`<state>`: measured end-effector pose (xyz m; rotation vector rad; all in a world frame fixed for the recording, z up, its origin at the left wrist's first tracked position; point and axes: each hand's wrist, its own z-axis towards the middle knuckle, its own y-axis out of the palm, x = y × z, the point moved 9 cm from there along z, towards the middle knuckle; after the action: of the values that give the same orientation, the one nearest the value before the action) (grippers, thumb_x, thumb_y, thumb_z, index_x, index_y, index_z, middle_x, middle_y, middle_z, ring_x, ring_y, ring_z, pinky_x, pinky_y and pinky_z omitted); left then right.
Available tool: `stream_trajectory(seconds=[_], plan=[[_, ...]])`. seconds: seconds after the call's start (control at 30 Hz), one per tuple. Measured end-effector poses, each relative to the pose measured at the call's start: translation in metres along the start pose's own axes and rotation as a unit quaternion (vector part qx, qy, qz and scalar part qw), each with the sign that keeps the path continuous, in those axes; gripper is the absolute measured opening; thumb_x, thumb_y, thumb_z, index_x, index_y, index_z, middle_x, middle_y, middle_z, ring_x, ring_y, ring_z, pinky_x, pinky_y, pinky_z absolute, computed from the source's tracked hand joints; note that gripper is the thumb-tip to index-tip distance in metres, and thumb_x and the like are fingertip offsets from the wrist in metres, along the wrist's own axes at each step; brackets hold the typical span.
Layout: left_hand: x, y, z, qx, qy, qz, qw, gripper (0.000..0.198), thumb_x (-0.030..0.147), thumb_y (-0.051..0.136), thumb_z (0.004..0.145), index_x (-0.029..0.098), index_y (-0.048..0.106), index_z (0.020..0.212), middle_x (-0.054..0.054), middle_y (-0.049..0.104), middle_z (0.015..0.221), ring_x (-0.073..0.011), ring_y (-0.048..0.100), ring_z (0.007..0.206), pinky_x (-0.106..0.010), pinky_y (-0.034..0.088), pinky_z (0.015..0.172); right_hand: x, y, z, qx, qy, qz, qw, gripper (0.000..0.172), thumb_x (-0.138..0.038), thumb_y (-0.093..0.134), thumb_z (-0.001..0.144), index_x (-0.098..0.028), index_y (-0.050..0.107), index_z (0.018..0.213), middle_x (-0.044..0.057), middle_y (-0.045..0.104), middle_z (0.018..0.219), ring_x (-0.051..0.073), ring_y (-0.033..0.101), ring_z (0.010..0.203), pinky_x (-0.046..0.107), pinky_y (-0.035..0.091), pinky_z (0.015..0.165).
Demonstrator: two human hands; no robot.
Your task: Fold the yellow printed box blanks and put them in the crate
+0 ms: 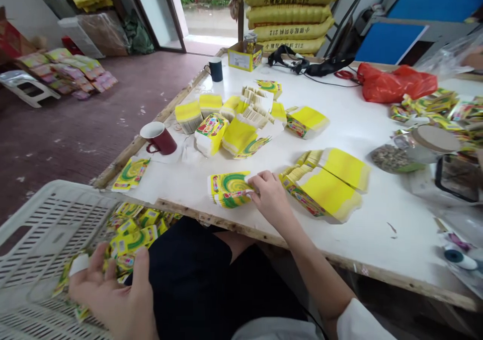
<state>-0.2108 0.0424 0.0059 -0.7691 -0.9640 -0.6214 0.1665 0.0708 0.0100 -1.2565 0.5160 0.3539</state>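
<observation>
My left hand [113, 294] hovers over the white plastic basket [22, 274] with its fingers apart and white tape on one fingertip. It holds nothing that I can see. Below it, many yellow-green printed packets [134, 239] fill part of the basket. On the table, my right hand [271, 196] pinches the right edge of a small fanned stack of yellow-green printed cards [230, 188]. White tape wraps its fingertips too. Right of that hand lie long stacks of yellow cards [330, 186], printed on their sides.
More card stacks [239, 136] lie mid-table behind my right hand. A single printed card [131, 173] and a maroon mug [160, 138] sit near the left edge; a dark mug [215, 69] stands farther back. Jars [430, 146] and a red bag [396, 82] are at right.
</observation>
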Motion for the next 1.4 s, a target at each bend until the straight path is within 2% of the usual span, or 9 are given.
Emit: stream_trajectory(seconds=[0.17, 0.37, 0.53, 0.77, 0.9, 0.97, 1.03, 1.17, 1.4], plan=[[0.013, 0.007, 0.001, 0.012, 0.011, -0.014, 1.000, 0.082, 0.026, 0.088, 0.052, 0.022, 0.037, 0.116, -0.020, 0.058, 0.138, -0.0386, 0.052, 0.139, -0.065, 0.037, 0.116, -0.001, -0.001, 0.003, -0.007, 0.006, -0.014, 1.000, 0.015, -0.017, 0.073, 0.087, -0.018, 0.067, 0.100, 0.014, 0.064, 0.104, 0.032, 0.057, 0.100, 0.047, 0.049, 0.091], [0.015, 0.002, -0.007, 0.016, 0.021, -0.032, 0.999, 0.073, 0.024, 0.085, 0.066, 0.020, 0.037, 0.121, -0.019, 0.061, 0.134, -0.0312, 0.059, 0.133, -0.053, 0.047, 0.112, -0.003, 0.001, 0.007, 0.004, -0.010, -0.010, 1.000, 0.009, -0.020, 0.067, 0.091, -0.020, 0.059, 0.095, 0.014, 0.064, 0.102, 0.032, 0.058, 0.098, 0.047, 0.049, 0.089], [0.010, -0.001, -0.011, 0.013, 0.007, -0.053, 0.998, 0.069, 0.026, 0.086, 0.067, 0.021, 0.039, 0.117, -0.014, 0.065, 0.125, -0.0279, 0.068, 0.119, -0.050, 0.054, 0.104, -0.003, 0.001, 0.007, 0.002, 0.004, 0.017, 1.000, 0.017, -0.013, 0.069, 0.086, -0.021, 0.056, 0.093, 0.012, 0.066, 0.101, 0.030, 0.059, 0.098, 0.044, 0.048, 0.089], [0.019, -0.003, -0.041, 0.036, 0.017, -0.047, 0.998, 0.044, 0.039, 0.080, 0.079, 0.016, 0.060, 0.109, -0.008, 0.069, 0.105, -0.0226, 0.072, 0.097, -0.046, 0.058, 0.099, -0.003, -0.012, 0.004, 0.043, 0.016, 0.058, 0.997, 0.020, -0.010, 0.056, 0.084, -0.022, 0.053, 0.099, 0.010, 0.068, 0.099, 0.026, 0.062, 0.093, 0.038, 0.049, 0.081], [0.035, 0.028, -0.079, -0.070, 0.036, -0.108, 0.991, 0.035, 0.033, 0.080, 0.080, 0.018, 0.064, 0.108, -0.009, 0.071, 0.107, -0.0240, 0.071, 0.100, -0.045, 0.060, 0.095, -0.027, -0.027, -0.011, 0.065, -0.006, 0.168, 0.984, 0.014, -0.012, 0.053, 0.086, -0.024, 0.050, 0.094, 0.006, 0.066, 0.093, 0.021, 0.062, 0.083, 0.033, 0.049, 0.075], [0.041, 0.052, -0.092, -0.139, 0.004, -0.197, 0.970, 0.043, 0.038, 0.081, 0.080, 0.020, 0.065, 0.115, -0.010, 0.071, 0.110, -0.0258, 0.071, 0.104, -0.043, 0.063, 0.090, -0.047, -0.025, -0.023, 0.033, -0.031, 0.249, 0.967, 0.015, -0.012, 0.055, 0.085, -0.025, 0.050, 0.092, 0.003, 0.065, 0.089, 0.020, 0.062, 0.081, 0.031, 0.050, 0.074], [0.040, 0.071, -0.096, -0.164, -0.071, -0.278, 0.944, 0.051, 0.053, 0.077, 0.080, 0.022, 0.066, 0.120, -0.010, 0.072, 0.109, -0.0279, 0.071, 0.104, -0.043, 0.064, 0.086, -0.070, -0.012, -0.038, -0.038, -0.058, 0.295, 0.953, 0.019, -0.008, 0.055, 0.083, -0.025, 0.051, 0.092, 0.002, 0.065, 0.090, 0.019, 0.062, 0.084, 0.029, 0.049, 0.075], [0.024, 0.079, -0.090, -0.115, -0.204, -0.288, 0.929, 0.060, 0.070, 0.054, 0.090, 0.021, 0.066, 0.123, -0.011, 0.074, 0.109, -0.0315, 0.071, 0.107, -0.045, 0.064, 0.084, -0.097, 0.017, -0.065, -0.137, -0.102, 0.322, 0.931, 0.024, -0.005, 0.058, 0.081, -0.025, 0.049, 0.091, 0.001, 0.063, 0.090, 0.017, 0.059, 0.083, 0.027, 0.047, 0.074], [0.026, 0.060, -0.089, -0.038, -0.111, -0.248, 0.962, 0.070, 0.083, 0.056, 0.081, 0.025, 0.063, 0.121, -0.006, 0.075, 0.105, -0.0308, 0.072, 0.098, -0.043, 0.062, 0.079, -0.093, 0.036, -0.073, -0.172, -0.043, 0.423, 0.888, 0.026, -0.007, 0.064, 0.076, -0.024, 0.050, 0.090, -0.002, 0.058, 0.086, 0.014, 0.053, 0.074, 0.025, 0.045, 0.068]])
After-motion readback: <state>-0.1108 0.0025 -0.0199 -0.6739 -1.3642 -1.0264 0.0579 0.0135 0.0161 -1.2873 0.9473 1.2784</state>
